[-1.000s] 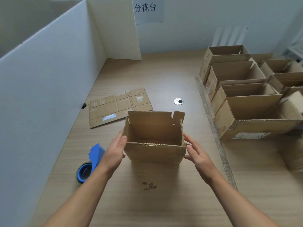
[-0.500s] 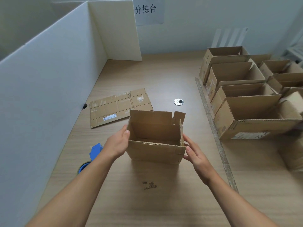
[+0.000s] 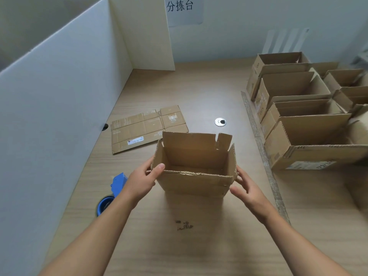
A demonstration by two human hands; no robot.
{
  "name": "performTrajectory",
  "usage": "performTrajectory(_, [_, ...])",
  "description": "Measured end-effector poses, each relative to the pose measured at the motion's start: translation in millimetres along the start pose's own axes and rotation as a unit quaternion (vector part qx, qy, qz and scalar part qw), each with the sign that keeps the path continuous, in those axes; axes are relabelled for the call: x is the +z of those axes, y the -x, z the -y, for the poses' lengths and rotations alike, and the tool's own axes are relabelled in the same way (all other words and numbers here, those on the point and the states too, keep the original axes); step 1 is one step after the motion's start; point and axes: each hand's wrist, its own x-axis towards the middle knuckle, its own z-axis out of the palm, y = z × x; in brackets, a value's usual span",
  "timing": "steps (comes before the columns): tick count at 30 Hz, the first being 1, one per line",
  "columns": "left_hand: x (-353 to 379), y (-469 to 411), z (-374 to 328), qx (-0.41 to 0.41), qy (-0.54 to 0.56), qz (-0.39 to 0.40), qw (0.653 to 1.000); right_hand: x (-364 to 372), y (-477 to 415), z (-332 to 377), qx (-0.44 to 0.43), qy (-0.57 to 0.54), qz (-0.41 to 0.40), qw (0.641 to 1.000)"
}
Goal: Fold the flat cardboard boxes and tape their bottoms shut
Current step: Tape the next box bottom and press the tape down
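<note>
Two hands around upright box

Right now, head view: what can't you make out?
- Box underside: hidden by its own walls; taped or not, cannot tell.
- Left hand fingers: behind the box's left wall.
- Right hand: grip or mere touch on the box unclear.
- Tape dispenser: partly behind the left forearm.
- Flat box label: too small to read.
- Folded boxes at right: cut by the frame edge.
</note>
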Motion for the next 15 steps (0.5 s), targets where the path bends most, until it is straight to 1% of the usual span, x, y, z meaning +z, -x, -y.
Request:
performTrajectory(4, [-5,5,9,0.016,0.013,0.013,1.000,-2,-22,-8,0.024,0.019,0.032,0.999])
performTrajectory(9, [-2,9,32,-0.001,-0.021,0.004,1.000,4,-52,-24,0.043,0.020,0.053,0.997])
performTrajectory(11, [2,7,39,-0.011,-0.016,0.007,1.000,7,-59,-28,0.045,0.022,0.041,0.998])
performTrajectory(15, [13,-2,43,-0.020,0.021,0.002,1.000,16,-61,-33,0.030,-0.004,-0.014,0.999])
